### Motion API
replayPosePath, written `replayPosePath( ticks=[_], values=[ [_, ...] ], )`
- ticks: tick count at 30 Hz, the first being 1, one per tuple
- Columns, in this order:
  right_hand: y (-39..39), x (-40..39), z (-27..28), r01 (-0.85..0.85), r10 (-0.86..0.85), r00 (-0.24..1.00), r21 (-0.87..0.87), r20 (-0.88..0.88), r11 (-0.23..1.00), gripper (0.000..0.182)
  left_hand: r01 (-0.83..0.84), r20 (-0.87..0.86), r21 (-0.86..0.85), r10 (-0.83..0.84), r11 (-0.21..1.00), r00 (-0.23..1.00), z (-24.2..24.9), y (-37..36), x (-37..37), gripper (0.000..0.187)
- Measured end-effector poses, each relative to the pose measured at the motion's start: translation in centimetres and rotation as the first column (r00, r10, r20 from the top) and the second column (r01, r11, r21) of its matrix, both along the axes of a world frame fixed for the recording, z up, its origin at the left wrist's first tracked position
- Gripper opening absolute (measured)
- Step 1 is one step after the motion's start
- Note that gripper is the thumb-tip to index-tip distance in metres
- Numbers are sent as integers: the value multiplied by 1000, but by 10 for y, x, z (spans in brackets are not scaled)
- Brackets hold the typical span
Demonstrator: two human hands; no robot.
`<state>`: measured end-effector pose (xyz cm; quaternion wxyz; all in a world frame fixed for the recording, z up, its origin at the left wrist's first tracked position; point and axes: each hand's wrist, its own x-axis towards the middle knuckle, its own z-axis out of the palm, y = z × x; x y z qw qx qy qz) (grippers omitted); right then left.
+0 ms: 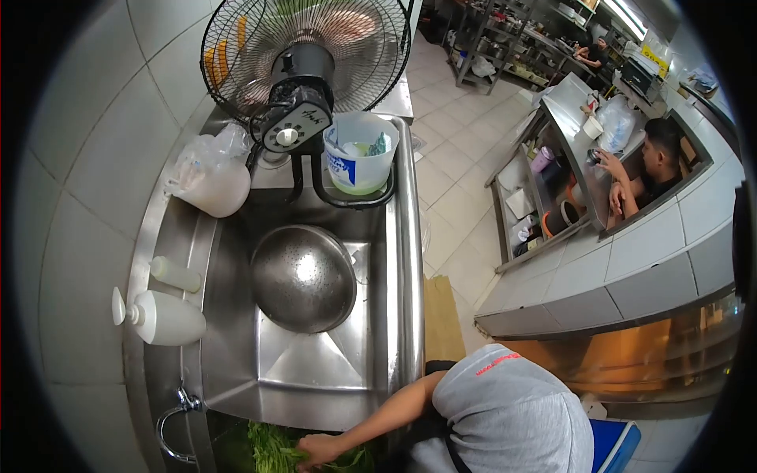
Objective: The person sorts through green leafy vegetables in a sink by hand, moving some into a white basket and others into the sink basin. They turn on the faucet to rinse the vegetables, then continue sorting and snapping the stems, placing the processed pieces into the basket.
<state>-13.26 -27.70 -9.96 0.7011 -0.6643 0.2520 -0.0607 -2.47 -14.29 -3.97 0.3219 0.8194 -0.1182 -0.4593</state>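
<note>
My right hand (319, 450) is at the bottom of the view, its fingers closed on leafy greens (272, 448) in a dark, partly visible basin. The bare forearm reaches in from a grey short sleeve on the right. Just above the hand is the near edge of a steel sink (311, 366), which holds an upturned metal bowl (303, 277) with a wet, shiny surface. A curved faucet (163, 433) stands left of the greens. My left hand is not in view.
A black fan (296, 118) stands beyond the sink near a white tub (359, 154). A filled plastic bag (211, 177), a pump bottle (169, 318) and a small bottle (175, 274) line the left ledge. Two people are in the background, one at a wall opening.
</note>
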Motion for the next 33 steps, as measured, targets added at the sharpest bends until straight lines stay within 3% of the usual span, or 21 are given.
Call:
replayPosePath(
  ticks=[3,5,6,7,8,9,10,11,12,13,14,18,19,21,22,23,24,26,28,30,33],
  values=[
    [2,2,5,-20,22,999,-59,27,998,38,-24,-10,-76,23,997,1000,-3,11,-4,38],
    [1,6,-3,41,7,984,-266,179,963,39,-19,105,-125,32,992,994,-29,25,11,26],
    [1,13,-16,53,14,979,-320,205,946,37,-127,243,-264,194,956,951,-29,28,3,17],
    [-11,5,4,51,14,979,-315,201,948,34,-243,153,-322,304,915,940,-10,24,-8,20],
    [-16,12,-9,46,20,975,-291,220,955,33,-258,130,-303,308,917,942,-7,33,-4,20],
    [-23,14,-2,-7,-6,999,-290,-43,957,32,-237,190,-211,277,948,942,-3,41,-2,21],
    [-47,-2,52,-51,48,997,-45,-59,998,33,-306,208,-220,351,926,913,-14,52,0,25],
    [-44,15,-2,108,-29,958,-263,286,959,33,-166,408,-360,315,918,857,-60,78,16,32],
    [-53,13,-6,39,-17,980,-110,198,993,32,-296,266,-195,341,935,902,-32,72,5,37],
    [-64,9,41,99,-63,991,337,-115,936,33,-308,304,-168,346,937,888,-54,83,13,40],
    [-66,11,23,122,-144,989,380,28,917,33,-251,396,-264,342,931,852,-77,93,20,39],
    [-65,6,36,109,-115,993,559,-24,822,32,-176,316,-385,309,906,897,-19,65,-1,27],
    [-60,5,44,127,-124,991,532,-41,837,31,-115,344,-391,261,913,902,0,58,-9,24],
    [-51,8,56,126,-106,992,476,-68,870,30,171,455,-461,67,871,888,20,46,-21,22],
    [-45,10,59,123,-95,992,438,-84,891,29,192,407,-444,6,875,913,24,42,-28,23],
    [-38,14,60,121,-102,992,419,-69,900,28,245,484,-392,-27,887,875,30,36,-35,24],
    [-29,17,63,113,-96,993,415,-62,903,28,233,555,-290,-36,928,831,41,31,-41,27],
    [-11,23,70,113,-112,993,349,-23,930,29,175,680,-255,48,951,732,42,22,-35,30],
    [0,28,67,54,-69,997,321,36,946,31,59,603,-105,16,993,797,57,19,-23,31],
    [6,31,66,-73,72,997,250,12,966,33,90,561,-178,26,980,827,39,27,-1,27],
    [8,30,80,-141,142,990,174,9,975,36,220,452,-407,-14,886,892,39,43,16,20]
  ],
)
